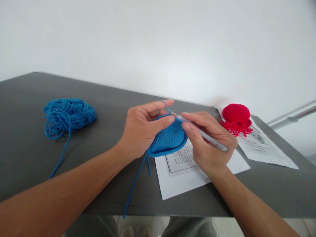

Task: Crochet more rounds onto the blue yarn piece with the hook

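My left hand (142, 130) pinches the rim of a round blue crochet piece (168, 140) between thumb and fingers, with a blue strand looped over the raised index finger. My right hand (206, 143) grips a grey crochet hook (209, 140) like a pen, its tip at the top edge of the piece. A blue yarn tail (134, 184) hangs from the piece over the table's front edge. Both hands hover above a printed sheet (187, 174).
A loose heap of blue yarn (67, 115) lies at the left of the dark grey table (29, 144). A red yarn ball (236, 113) with a small red crochet bit rests on a second printed sheet (261, 144) at the right. A white wall stands behind.
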The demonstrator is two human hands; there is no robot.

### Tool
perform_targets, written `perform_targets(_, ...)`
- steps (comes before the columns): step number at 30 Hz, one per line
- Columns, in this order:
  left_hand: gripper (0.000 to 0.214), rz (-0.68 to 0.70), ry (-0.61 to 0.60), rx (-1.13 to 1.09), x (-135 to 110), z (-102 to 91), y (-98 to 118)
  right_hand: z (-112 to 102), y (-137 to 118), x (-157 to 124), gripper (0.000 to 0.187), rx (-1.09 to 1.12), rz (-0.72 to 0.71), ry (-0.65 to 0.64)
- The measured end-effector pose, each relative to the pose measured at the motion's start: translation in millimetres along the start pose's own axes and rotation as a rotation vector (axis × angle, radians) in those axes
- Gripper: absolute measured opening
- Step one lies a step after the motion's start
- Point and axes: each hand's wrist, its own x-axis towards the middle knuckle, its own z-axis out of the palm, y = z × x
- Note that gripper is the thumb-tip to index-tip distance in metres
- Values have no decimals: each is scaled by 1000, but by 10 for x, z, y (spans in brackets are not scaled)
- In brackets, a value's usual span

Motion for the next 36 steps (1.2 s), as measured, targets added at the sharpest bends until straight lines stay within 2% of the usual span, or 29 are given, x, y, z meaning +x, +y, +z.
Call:
perform_targets(3,45,-40,-3,-93,-3,2,6,-3,-26,2,26,-156,-159,-32)
perform_targets(8,40,-66,0,-173,-26,14,19,-36,-4,19,29,-284,-385,-75)
perform_targets(13,41,-125,1,-193,-23,23,38,-42,15,10,25,-344,-440,-81)
perform_targets(19,29,-178,-22,-196,-13,19,66,-59,7,14,28,-383,-492,-73)
perform_targets(23,27,-175,-26,-186,-13,16,81,-68,-9,17,30,-306,-435,-66)
perform_targets(32,18,-140,-63,-158,-5,9,88,-33,52,59,32,14,-154,45)
perform_targets(36,20,-160,-71,-144,-11,11,103,-53,86,76,29,174,-57,19)
